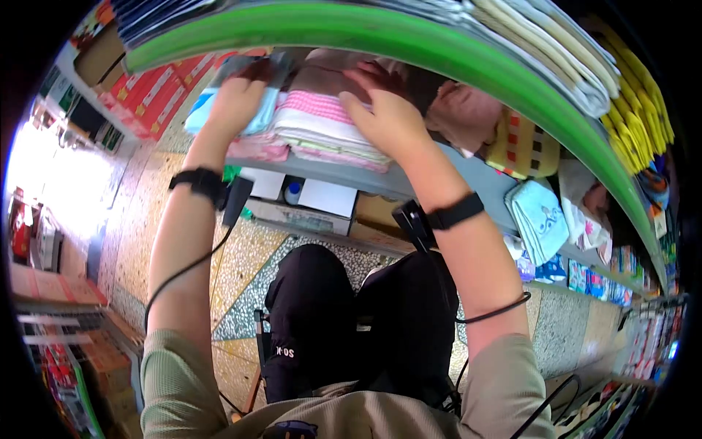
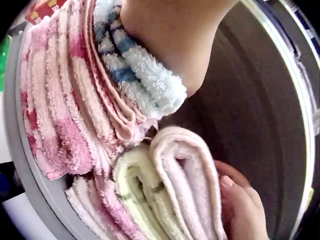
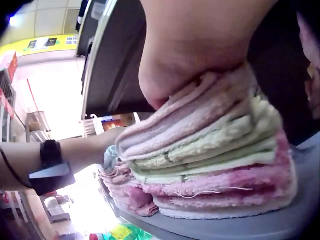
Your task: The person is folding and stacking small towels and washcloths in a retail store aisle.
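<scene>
Two stacks of folded towels stand side by side on a grey shelf. My left hand (image 1: 238,102) rests on the left stack, on a light blue towel (image 2: 150,82) above pink towels (image 2: 65,100); its fingertips are in shadow. On the right stack lies my right hand (image 1: 384,110), thumb spread apart from the fingers, at a pale pink towel (image 2: 182,165) on top. Under that come a pale green towel (image 3: 200,155) and more pink ones (image 3: 225,185). In the right wrist view my right fingers are hidden behind the towels.
A curved green shelf edge (image 1: 351,28) overhangs the hands, with folded cloths above. Right along the shelf lie a brownish-pink cloth (image 1: 464,113), a yellow checked towel (image 1: 523,146) and a light blue towel (image 1: 537,219). White boxes (image 1: 325,196) sit below; red cartons (image 1: 150,99) stand at left.
</scene>
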The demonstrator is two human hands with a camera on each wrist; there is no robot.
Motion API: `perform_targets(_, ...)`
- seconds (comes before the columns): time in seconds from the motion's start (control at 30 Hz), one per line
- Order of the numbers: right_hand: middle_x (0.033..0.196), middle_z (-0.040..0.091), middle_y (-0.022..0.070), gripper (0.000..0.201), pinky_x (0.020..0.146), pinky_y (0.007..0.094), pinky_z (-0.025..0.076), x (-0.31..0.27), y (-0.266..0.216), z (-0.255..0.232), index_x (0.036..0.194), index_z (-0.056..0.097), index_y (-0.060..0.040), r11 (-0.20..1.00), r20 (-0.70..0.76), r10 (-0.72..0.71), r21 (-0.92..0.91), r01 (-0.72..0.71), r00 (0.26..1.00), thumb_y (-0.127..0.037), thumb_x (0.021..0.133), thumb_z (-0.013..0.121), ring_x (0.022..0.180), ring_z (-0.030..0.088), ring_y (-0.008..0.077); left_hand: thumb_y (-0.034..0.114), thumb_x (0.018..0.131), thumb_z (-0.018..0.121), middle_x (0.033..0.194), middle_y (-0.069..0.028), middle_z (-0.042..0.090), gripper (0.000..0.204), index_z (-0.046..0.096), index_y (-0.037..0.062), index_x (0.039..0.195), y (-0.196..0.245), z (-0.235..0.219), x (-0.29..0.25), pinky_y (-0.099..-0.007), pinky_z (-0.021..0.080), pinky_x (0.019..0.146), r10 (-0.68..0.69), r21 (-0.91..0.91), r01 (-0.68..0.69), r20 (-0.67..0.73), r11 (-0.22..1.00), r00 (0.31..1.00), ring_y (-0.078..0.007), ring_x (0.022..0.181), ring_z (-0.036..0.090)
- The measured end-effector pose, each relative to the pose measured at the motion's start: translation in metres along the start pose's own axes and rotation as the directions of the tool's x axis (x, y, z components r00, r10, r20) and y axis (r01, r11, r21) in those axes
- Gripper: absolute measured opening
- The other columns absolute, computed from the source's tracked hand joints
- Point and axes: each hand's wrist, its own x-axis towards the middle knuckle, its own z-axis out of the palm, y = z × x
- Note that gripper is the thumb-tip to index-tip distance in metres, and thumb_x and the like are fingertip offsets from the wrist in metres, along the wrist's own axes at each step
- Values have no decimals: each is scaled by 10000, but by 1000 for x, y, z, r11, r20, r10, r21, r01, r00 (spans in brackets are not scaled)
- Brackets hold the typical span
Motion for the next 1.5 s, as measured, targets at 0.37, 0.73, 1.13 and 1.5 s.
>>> perform_targets(0.37, 1044, 583, 166, 300, 805, 426, 471, -93, 151, -33, 970, 601, -86, 795, -134, 331, -493, -353, 934, -268, 737, 649, 974, 554, 334, 4, 822, 563, 874, -56, 611, 140, 597, 9, 958, 57, 0, -198, -259, 446, 699, 27, -629, -25, -6, 777, 1000, -127, 745, 547)
perform_targets(0.73, 1131, 547, 127, 283, 932, 450, 419, -122, 108, -114, 1178, 479, -42, -223, 138, 721, 974, 39, 679, -54, 899, 433, 1077, 517, 262, -27, 843, 513, 998, -63, 597, 235, 540, 0, 1075, 103, 5, -244, -242, 453, 810, -104, -902, 295, 276, 315, 956, -112, 876, 558)
perform_targets(1.13, 936, 573, 50, 190, 799, 269, 427, -244, -51, -66, 1035, 543, -50, -635, 653, 463, 716, -290, 599, -134, 917, 421, 890, 538, 141, -12, 689, 673, 1153, -108, 561, 587, 478, 10, 1242, 172, 25, -264, -309, 379, 960, 285, -852, 211, 378, 480, 881, -184, 1115, 506)
perform_targets(1.5, 1010, 525, 53, 337, 793, 262, 454, -231, -61, -75, 1202, 437, -40, 46, 531, 325, 818, -574, 783, -74, 884, 543, 904, 529, 124, 117, 899, 525, 864, 1, 521, 163, 505, 14, 1023, 155, 12, -289, -192, 403, 675, -233, -895, 359, 303, 264, 924, -49, 789, 469)
